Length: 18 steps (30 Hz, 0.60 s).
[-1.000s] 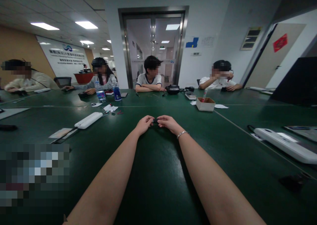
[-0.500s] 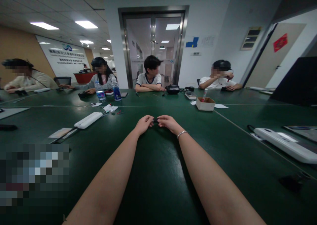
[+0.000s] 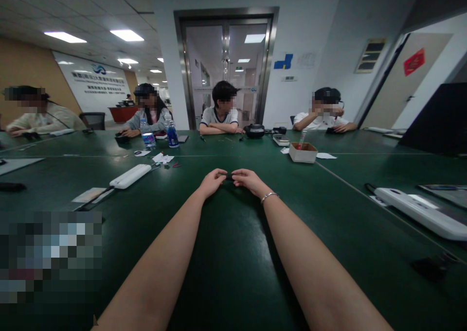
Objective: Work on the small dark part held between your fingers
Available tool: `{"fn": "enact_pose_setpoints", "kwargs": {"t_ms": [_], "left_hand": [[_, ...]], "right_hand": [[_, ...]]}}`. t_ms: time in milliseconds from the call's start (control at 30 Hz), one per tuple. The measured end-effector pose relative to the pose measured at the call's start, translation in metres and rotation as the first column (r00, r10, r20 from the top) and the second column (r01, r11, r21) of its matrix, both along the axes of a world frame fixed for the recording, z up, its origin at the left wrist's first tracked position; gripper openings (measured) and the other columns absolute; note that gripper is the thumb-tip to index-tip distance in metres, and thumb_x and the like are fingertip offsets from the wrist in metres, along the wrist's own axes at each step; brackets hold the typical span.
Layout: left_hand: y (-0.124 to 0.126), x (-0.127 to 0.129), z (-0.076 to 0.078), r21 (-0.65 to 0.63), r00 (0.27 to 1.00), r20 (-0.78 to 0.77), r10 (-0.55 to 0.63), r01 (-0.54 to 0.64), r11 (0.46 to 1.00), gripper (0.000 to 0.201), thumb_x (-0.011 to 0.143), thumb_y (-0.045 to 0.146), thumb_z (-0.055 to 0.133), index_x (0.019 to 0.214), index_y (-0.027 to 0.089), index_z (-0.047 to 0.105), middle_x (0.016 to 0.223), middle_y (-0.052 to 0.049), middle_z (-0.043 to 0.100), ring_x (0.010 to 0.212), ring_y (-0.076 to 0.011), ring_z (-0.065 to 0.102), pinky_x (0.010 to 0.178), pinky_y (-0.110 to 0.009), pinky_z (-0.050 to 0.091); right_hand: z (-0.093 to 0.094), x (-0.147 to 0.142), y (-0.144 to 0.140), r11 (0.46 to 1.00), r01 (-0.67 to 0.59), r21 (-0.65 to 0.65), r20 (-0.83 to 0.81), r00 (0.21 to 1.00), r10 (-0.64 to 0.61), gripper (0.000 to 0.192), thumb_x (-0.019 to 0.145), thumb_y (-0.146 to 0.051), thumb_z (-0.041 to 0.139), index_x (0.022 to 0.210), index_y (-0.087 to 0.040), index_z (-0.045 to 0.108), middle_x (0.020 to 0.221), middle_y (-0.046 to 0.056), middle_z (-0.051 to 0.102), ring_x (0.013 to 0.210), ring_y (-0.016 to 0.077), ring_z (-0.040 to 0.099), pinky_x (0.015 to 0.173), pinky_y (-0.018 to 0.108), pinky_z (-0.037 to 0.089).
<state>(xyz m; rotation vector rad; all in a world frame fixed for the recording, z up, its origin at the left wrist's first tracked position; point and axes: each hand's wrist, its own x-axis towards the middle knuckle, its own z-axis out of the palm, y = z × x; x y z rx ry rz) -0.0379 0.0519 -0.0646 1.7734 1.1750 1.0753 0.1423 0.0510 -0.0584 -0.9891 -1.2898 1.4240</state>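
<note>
Both of my hands meet over the green table (image 3: pixel 233 253), fingertips facing each other. A small black object (image 3: pixel 229 177) spans the gap between them; it is too small and dark for me to tell its kind. My left hand (image 3: pixel 212 182) pinches its left end with thumb and fingers. At the other end, my right hand (image 3: pixel 249 181) is closed on it too, with a silver bracelet (image 3: pixel 269 197) around that wrist. Fingers cover most of the object.
White power strips (image 3: pixel 130 176) lie left and right. Ahead stand two bottles (image 3: pixel 172 135), paper scraps (image 3: pixel 162 158), a small box (image 3: pixel 302 154) and a black headset (image 3: pixel 254 131). Several people sit along the far side; a dark panel (image 3: pixel 438 122) rises at right.
My hands stay in nearly the same place, still on the small black object. Across the table at left, a person's outstretched hand has drawn back toward a dark item.
</note>
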Motion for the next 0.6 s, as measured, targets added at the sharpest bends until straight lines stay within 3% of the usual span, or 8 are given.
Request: {"fn": "enact_pose_setpoints", "kwargs": {"t_ms": [100, 267, 433, 600], "left_hand": [[0.0006, -0.0002, -0.0009, 0.004, 1.0, 0.008, -0.026, 0.026, 1.0, 0.03, 0.084, 0.036, 0.047, 0.101, 0.015, 0.059, 0.071, -0.002, 0.059, 0.062, -0.0115, 0.053, 0.06, -0.024, 0.043], [0.004, -0.0007, -0.0039, 0.021, 1.0, 0.005, -0.015, 0.015, 1.0, 0.026, 0.081, 0.031, 0.053, 0.102, 0.017, 0.06, 0.075, -0.002, 0.06, 0.065, -0.0118, 0.054, 0.062, -0.024, 0.043], [0.0053, -0.0012, -0.0046, 0.015, 1.0, -0.004, -0.022, 0.022, 1.0, 0.031, 0.086, 0.037, 0.042, 0.101, 0.016, 0.06, 0.069, -0.002, 0.058, 0.059, -0.0111, 0.051, 0.058, -0.023, 0.041], [0.0058, -0.0007, -0.005, 0.005, 1.0, 0.014, 0.004, -0.004, 1.0, 0.025, 0.081, 0.028, 0.051, 0.102, 0.017, 0.06, 0.076, -0.002, 0.06, 0.064, -0.0113, 0.053, 0.06, -0.023, 0.042]], "right_hand": [[0.0001, -0.0001, -0.0002, 1.0, 0.001, 0.003, -0.003, 1.0, -0.001, 0.015, 0.078, 0.001, 0.063, 0.087, -0.01, 0.063, 0.067, 0.002, 0.064, 0.053, 0.0068, 0.06, 0.051, 0.012, 0.053], [-0.0007, 0.0, 0.0007, 1.0, -0.005, 0.009, 0.005, 1.0, 0.005, 0.015, 0.077, 0.0, 0.064, 0.087, -0.01, 0.063, 0.066, 0.002, 0.064, 0.054, 0.0068, 0.06, 0.05, 0.012, 0.053], [-0.0003, -0.0001, 0.0004, 1.0, 0.011, -0.001, 0.017, 1.0, -0.011, 0.015, 0.078, 0.0, 0.062, 0.089, -0.01, 0.063, 0.065, 0.002, 0.064, 0.052, 0.0065, 0.06, 0.051, 0.013, 0.053], [0.0003, 0.0, -0.0008, 1.0, -0.003, 0.017, 0.009, 1.0, 0.003, 0.015, 0.077, 0.0, 0.063, 0.087, -0.01, 0.063, 0.065, 0.002, 0.063, 0.053, 0.0067, 0.06, 0.05, 0.012, 0.053]]}}
